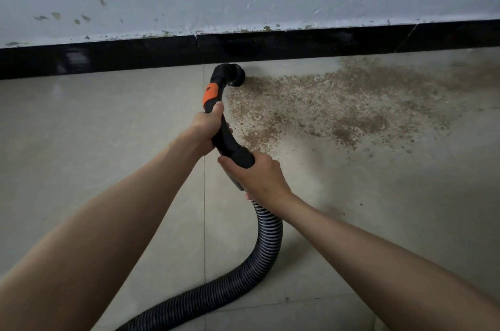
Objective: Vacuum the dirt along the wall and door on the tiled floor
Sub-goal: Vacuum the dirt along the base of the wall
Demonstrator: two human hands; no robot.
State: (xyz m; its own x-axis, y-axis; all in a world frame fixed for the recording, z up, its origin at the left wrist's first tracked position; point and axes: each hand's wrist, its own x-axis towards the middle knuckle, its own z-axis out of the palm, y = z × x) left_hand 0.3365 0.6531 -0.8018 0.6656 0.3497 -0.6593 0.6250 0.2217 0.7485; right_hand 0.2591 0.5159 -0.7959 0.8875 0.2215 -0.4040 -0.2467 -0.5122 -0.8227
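Beside the black baseboard [297, 41], a vacuum nozzle [234, 75] meets brown dirt [319, 106] on the tiled floor [94, 125]; the left hand [207, 128] and right hand [258, 174], fingers curled, grip the handle [230, 145] above the hose [266, 238].

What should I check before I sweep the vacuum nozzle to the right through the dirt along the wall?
1. Left hand grips the black handle: ok.
2. Right hand holds the hose cuff: ok.
3. Nozzle sits at the dirt patch's left edge, by the baseboard: ok.
4. Hose has slack, no kink: ok.
5. Suction on: cannot tell.
6. Floor left of the nozzle clean: ok.
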